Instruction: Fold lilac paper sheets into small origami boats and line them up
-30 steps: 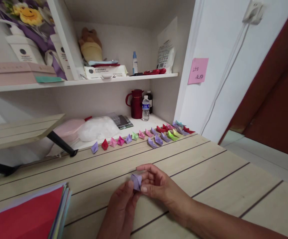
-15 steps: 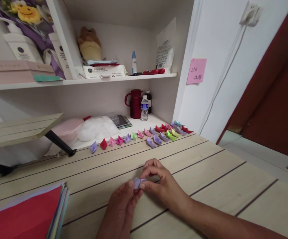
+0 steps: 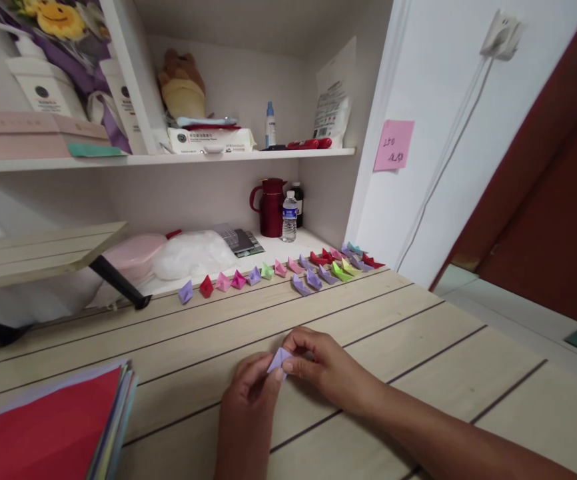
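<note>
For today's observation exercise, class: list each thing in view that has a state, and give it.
lilac paper, folded small, pinched between both hands
left hand, pinching it
right hand, pinching it
paper boats, folded, standing in a row
paper stack, flat, red sheet on top
water bottle, upright, capped

Even, soft indoor light, no glare. Faint shadows under the shelf (image 3: 168, 160). Wide-angle bending at edges; focus sharp, hands slightly soft.

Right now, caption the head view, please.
Left hand and right hand pinch a lilac paper fold; paper boats line the desk.
</note>
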`<state>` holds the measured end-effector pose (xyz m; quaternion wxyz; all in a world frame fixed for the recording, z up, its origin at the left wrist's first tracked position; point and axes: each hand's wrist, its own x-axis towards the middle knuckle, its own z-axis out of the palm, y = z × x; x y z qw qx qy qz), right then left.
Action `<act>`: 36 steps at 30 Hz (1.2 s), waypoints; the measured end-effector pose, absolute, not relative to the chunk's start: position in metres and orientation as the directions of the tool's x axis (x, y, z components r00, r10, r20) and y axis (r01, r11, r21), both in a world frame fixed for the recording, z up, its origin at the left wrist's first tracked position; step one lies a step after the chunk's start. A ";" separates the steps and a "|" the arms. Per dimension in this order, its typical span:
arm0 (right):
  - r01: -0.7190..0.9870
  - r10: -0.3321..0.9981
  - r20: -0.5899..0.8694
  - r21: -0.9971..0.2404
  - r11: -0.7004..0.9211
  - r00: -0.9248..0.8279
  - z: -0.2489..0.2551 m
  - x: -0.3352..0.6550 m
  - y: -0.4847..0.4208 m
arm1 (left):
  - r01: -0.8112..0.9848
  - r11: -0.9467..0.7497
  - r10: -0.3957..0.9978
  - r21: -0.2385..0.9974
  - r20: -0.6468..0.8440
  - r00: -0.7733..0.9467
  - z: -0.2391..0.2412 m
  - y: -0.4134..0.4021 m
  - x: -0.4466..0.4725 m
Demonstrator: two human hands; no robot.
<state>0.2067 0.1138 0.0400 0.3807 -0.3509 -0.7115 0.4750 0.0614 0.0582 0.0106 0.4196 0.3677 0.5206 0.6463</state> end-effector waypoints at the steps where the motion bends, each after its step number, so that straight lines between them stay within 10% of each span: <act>1: 0.149 0.849 0.218 -0.934 0.324 -0.482 0.041 0.207 0.113 | -0.123 -0.106 0.926 0.987 0.053 -0.375 0.013 0.056 0.061; 11: -0.202 0.849 -0.064 -0.959 -0.197 -0.524 0.042 0.201 0.110 | -0.324 -0.046 0.963 0.945 -0.044 -0.264 0.014 0.061 0.052; 18: -0.195 0.810 -0.116 -0.942 -0.274 -0.576 0.045 0.199 0.110 | -0.459 -0.005 0.977 0.888 -0.093 -0.191 0.002 0.063 0.059; 36: 0.115 0.873 0.289 -0.926 0.358 -0.393 0.035 0.206 0.115 | 0.154 -0.093 0.874 0.984 0.155 -0.461 0.011 0.056 0.051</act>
